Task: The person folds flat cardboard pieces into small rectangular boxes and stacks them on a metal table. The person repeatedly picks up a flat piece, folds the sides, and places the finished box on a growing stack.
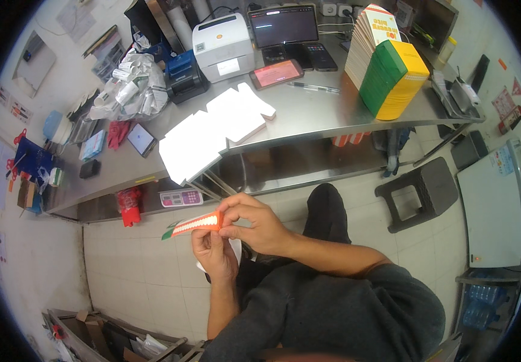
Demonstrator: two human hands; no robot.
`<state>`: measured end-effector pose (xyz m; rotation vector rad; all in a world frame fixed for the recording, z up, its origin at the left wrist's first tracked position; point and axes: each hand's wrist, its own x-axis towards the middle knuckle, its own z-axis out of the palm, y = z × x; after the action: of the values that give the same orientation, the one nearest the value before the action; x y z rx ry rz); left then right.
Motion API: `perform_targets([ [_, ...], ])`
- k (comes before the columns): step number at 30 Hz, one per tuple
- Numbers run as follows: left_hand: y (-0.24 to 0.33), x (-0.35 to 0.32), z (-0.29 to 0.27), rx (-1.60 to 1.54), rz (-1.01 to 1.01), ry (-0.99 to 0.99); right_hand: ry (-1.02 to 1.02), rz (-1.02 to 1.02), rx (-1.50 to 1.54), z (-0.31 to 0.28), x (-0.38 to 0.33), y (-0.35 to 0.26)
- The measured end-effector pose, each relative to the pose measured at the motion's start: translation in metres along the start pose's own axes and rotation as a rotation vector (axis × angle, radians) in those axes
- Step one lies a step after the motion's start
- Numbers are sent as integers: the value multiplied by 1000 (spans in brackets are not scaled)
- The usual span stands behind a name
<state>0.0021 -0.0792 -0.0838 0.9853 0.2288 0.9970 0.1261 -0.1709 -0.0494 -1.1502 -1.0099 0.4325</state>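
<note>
Head-height fisheye view, steeply downward

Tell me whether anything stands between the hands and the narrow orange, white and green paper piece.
Nothing visible does: the left hand holds the orange, white and green paper piece, and the right hand touches its right end. The white card stacks lie apart on the steel table.

The white cards [191,145] obstruct forward travel of the left hand [217,253]. For the right hand [262,227], passage over the steel table [312,111] lies between these cards and the green-and-yellow stack [393,79]; a pen [313,88] crosses the rear. Under-table clearance is indistinct in shadow.
</note>
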Motion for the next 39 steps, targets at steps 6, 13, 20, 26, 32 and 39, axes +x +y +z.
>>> perform_targets([
  [6, 5, -5, 4, -42, -128, -67, 114, -97, -162, 1, 0, 17],
  [13, 0, -13, -3, 30, -292, 149, -216, -40, -288, -20, -19, 30],
  [20, -5, -25, -34, 1113, 107, -484, 82, 756, 198, -72, -15, 48],
  [26, -28, -45, -62, 1333, 191, -553, -89, 917, 101, -68, -27, 63],
  [32, -23, -60, -81, 1490, 75, -492, -282, 863, 79, -24, -42, 57],
  [39, -14, -45, -57, 1496, 299, -248, -38, 617, 210, 5, -33, 63],
])
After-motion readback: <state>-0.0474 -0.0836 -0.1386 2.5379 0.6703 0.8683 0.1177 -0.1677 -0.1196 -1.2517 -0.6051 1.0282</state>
